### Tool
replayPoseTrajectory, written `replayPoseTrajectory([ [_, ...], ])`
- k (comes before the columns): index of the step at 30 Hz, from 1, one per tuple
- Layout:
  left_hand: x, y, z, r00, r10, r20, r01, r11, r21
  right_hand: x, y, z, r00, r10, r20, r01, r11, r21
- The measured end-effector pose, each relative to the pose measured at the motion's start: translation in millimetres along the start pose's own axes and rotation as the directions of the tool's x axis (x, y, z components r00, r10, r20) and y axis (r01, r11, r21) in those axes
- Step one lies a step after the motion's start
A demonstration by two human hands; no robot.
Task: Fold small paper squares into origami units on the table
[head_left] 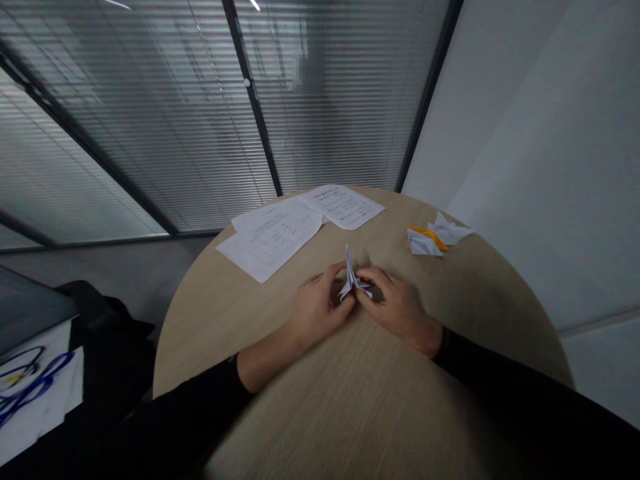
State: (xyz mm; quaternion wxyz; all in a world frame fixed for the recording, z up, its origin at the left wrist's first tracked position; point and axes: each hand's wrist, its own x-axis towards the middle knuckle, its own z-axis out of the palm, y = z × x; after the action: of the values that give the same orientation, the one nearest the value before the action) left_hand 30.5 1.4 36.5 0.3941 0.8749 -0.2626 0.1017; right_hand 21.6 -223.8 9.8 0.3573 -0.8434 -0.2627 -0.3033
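Observation:
Between my two hands, a small folded white paper figure (351, 283) stands over the round wooden table, with a thin point sticking up and pleated flaps spreading low on both sides. My left hand (319, 300) pinches its left flap between thumb and fingers. On the other side, my right hand (394, 301) grips the right flap the same way. The fingertips partly cover the lower folds.
Printed sheets (280, 235) overlap at the table's far side. Folded white and yellow paper pieces (427, 241) lie at the far right. Left of the wooden table (300, 413), blue cords (43, 383) rest on white paper. Glass with blinds (320, 133) stands behind.

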Motion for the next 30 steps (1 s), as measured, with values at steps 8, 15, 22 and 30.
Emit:
replayPoseTrajectory([
  [8, 3, 1, -8, 0.991, -0.132, -0.032, 0.134, 0.987, 0.085, -4, 2, -2, 0.996, 0.040, -0.080, -0.045, 0.997, -0.057],
  [15, 6, -13, -5, 0.977, -0.198, -0.082, 0.182, 0.968, -0.171, 3, 4, -9, 0.982, 0.054, -0.178, -0.059, 0.998, -0.022],
  [22, 9, -21, 0, 0.996, -0.033, 0.084, 0.080, 0.744, -0.664, 11, 7, -13, 0.972, 0.012, -0.236, -0.014, 1.000, -0.007],
  [30, 15, -21, 6, 0.973, -0.136, 0.184, 0.226, 0.688, -0.690, 9, 5, -11, 0.984, 0.001, -0.176, 0.011, 0.998, 0.068],
])
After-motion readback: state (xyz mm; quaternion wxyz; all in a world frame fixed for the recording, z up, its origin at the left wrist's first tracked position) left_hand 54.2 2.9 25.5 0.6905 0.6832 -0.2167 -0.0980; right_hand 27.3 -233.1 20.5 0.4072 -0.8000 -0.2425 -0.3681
